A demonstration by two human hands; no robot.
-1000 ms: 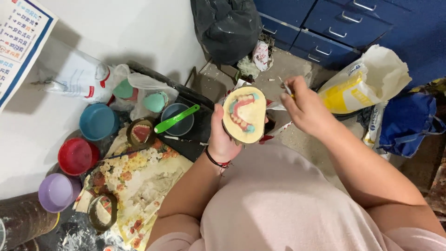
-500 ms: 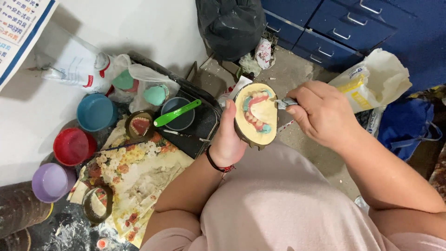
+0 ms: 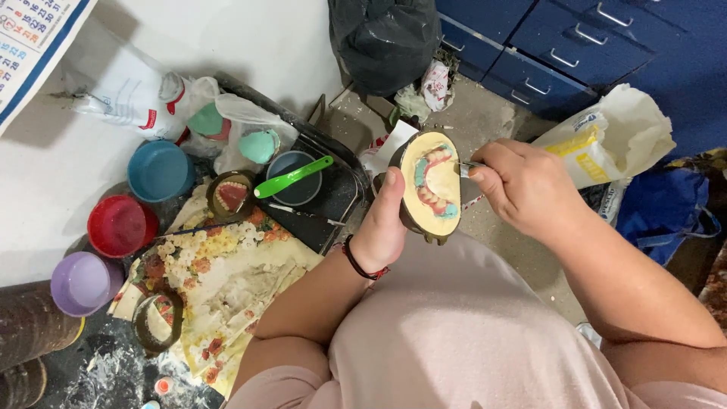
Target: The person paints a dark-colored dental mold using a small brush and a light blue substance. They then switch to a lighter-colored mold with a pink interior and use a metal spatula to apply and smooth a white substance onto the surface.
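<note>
My left hand (image 3: 382, 227) cups a dental flask half (image 3: 428, 185) from below, thumb up along its near rim, the plaster face tilted toward me; it is held in the air above my lap, clear of the floor. Set in the plaster is a pink arch of teeth with teal patches. My right hand (image 3: 522, 185) is closed in a pinch on a thin metal instrument (image 3: 468, 165), tip touching the arch's upper right edge. Judgement: keep the flask braced, work with short light strokes, wrist steady (a slip could scar the wax). Nearby: a blue bowl (image 3: 159, 170), a green spatula (image 3: 291, 176) across a dark cup.
</note>
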